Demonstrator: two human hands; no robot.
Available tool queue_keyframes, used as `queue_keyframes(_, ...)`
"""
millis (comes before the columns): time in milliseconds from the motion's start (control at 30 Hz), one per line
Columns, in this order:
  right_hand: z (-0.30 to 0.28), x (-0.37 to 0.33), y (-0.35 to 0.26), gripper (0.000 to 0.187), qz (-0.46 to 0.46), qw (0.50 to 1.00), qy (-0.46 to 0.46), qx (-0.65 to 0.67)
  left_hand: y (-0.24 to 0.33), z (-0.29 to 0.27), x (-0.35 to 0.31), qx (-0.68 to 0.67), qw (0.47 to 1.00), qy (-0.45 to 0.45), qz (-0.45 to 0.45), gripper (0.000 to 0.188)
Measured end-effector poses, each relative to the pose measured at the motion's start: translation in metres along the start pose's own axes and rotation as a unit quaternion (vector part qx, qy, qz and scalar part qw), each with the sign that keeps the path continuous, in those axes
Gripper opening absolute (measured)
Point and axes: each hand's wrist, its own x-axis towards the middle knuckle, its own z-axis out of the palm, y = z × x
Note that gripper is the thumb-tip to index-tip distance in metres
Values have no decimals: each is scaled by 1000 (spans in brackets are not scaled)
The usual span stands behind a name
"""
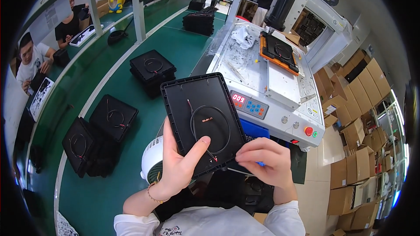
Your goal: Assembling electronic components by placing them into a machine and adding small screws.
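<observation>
My left hand [181, 166] grips a black rectangular plastic housing [175, 100] from its lower left side, with the thumb pressed on its face. A thin black cable lies in a loop on that face, and its red-tipped end sits near the lower edge. Close to the housing's lower right corner is my right hand [264, 159], its fingers pinched together. Whether something small is between them, I cannot make out. To the right, an orange fixture [267, 57] on a white machine [280, 91] bears a similar black housing [280, 49] with a coiled cable.
Stacks of similar black housings [153, 67] stand on the green workbench [131, 148] to the left. A white fan [152, 159] is beside my left forearm. The machine has a control panel [249, 104] and a red button [308, 131]. Cardboard boxes [350, 166] line the right; people sit across the bench.
</observation>
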Motion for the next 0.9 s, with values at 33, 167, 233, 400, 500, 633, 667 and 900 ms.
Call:
queue_keyframes(33,4,1,1,21,-7,1000,-5,-22,0,0,0,-1,1000,1,-2,58)
queue_keyframes(167,7,1,6,22,-27,998,-43,-32,-1,-1,0,-6,1000,1,10,57)
queue_keyframes(233,6,2,6,23,-50,995,-70,-52,-4,-1,0,2,1000,-1,17,57)
queue_keyframes(400,8,4,6,24,-50,993,-86,-61,-8,-2,2,-15,1000,5,-2,58)
queue_keyframes(500,9,3,4,25,-50,993,-73,-82,-6,-3,2,-21,1000,4,-5,59)
queue_keyframes(633,11,2,2,28,-54,994,-40,-88,-5,-3,1,-27,1000,12,0,60)
queue_keyframes(667,12,1,4,28,-54,994,-40,-89,-6,-3,1,-28,999,15,-1,60)
queue_keyframes(900,19,-2,12,34,-150,964,-36,-215,-10,-5,3,-40,999,27,-14,59)
